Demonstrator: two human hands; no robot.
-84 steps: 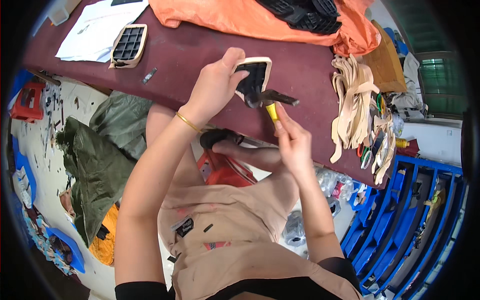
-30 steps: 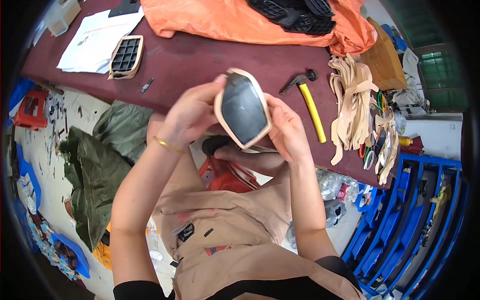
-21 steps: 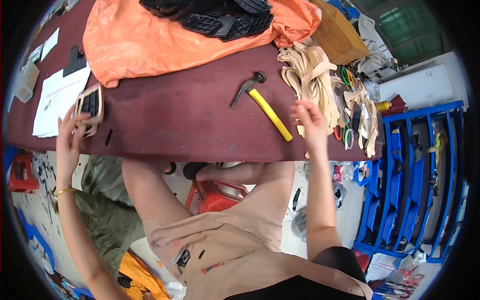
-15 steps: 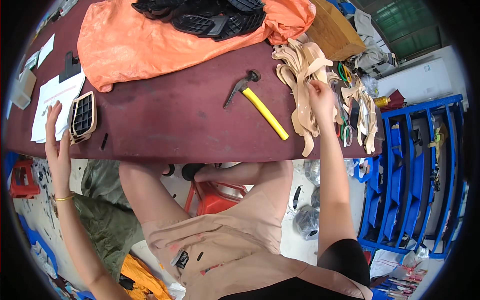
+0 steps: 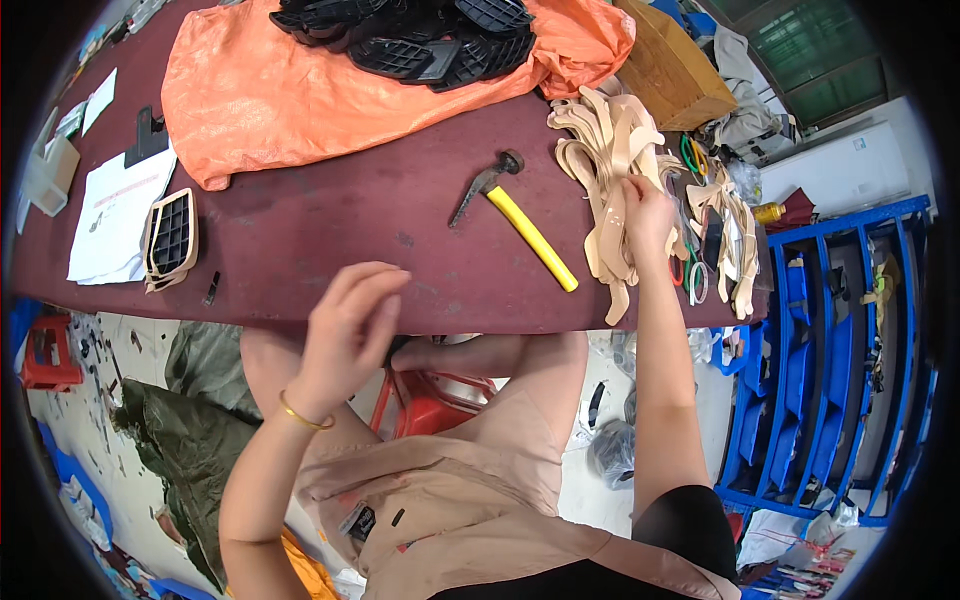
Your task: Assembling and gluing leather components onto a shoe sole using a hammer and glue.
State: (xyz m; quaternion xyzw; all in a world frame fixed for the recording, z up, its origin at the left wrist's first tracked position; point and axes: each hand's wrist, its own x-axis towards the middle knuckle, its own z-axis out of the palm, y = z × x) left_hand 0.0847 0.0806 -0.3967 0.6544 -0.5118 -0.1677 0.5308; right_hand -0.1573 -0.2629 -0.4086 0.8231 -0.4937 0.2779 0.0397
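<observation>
My left hand (image 5: 350,325) hovers over the table's near edge with nothing in it, fingers curved and the thumb apart. On the right, my right hand (image 5: 648,215) rests on a pile of curved beige strips (image 5: 612,150), its fingertips pinched on one strip; the exact hold is partly hidden. Between the hands lies a hammer (image 5: 530,238) with a yellow handle and dark head. Far left, a small stack of black gridded sole pieces (image 5: 172,238) edged with beige strip sits beside white paper sheets (image 5: 115,220).
An orange woven sack (image 5: 260,110) bears a heap of black gridded soles (image 5: 420,55) at the back. A wooden box (image 5: 680,75) stands behind the strips. Right of them are scissors (image 5: 692,155) and a second strip bundle (image 5: 738,240). A blue rack (image 5: 800,360) stands beyond the table.
My left hand has moved right, away from beside the small black sole stack to the near edge in front of me. My right hand stays at the strips, slightly lower in view.
</observation>
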